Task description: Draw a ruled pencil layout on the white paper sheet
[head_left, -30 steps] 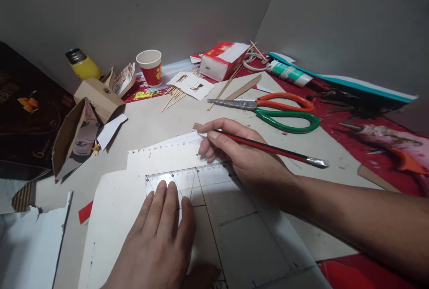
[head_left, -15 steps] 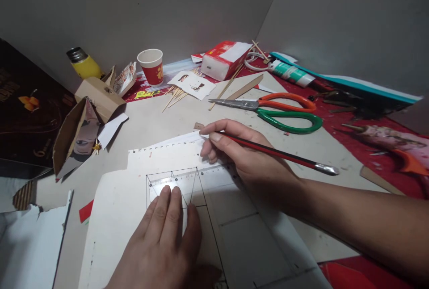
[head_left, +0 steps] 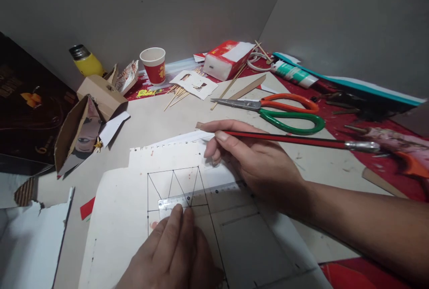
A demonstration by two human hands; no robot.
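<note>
Left hand (head_left: 174, 253) flat on the clear ruler (head_left: 201, 193), right hand (head_left: 251, 157) pinching the pencil (head_left: 288, 139) at 1 o'clock, so any ruler slip probably skews the line.

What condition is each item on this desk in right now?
Scissors: closed, lying flat.
Cup: upright, uncovered.
Bottle: capped.
Pencil: held in right hand, tip hidden.
Ruler: flat on card, pinned by left hand.
Tube: lying down.
</note>
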